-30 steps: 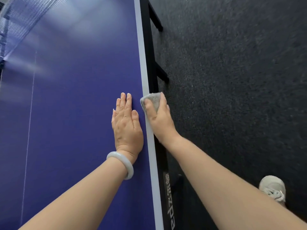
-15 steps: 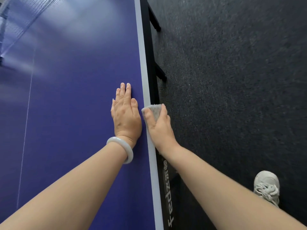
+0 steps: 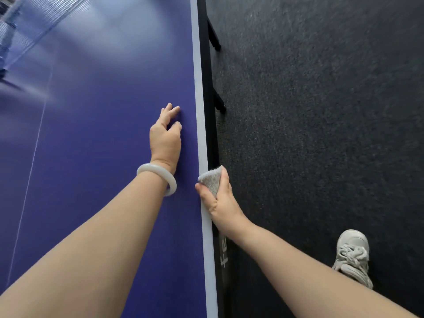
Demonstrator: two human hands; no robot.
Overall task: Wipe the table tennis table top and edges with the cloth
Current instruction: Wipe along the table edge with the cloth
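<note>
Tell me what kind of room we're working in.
Likely an indoor table tennis room or sports hall: the blue table tennis table, its net at the far left, and dark speckled flooring beside it.

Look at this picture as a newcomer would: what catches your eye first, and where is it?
The blue table fills the left half, the left hand resting on it near the white edge, a pale bracelet on its wrist. Beside it, the right hand grips a grey cloth against the table's edge. A light shoe stands on the dark floor, lower right.
</note>
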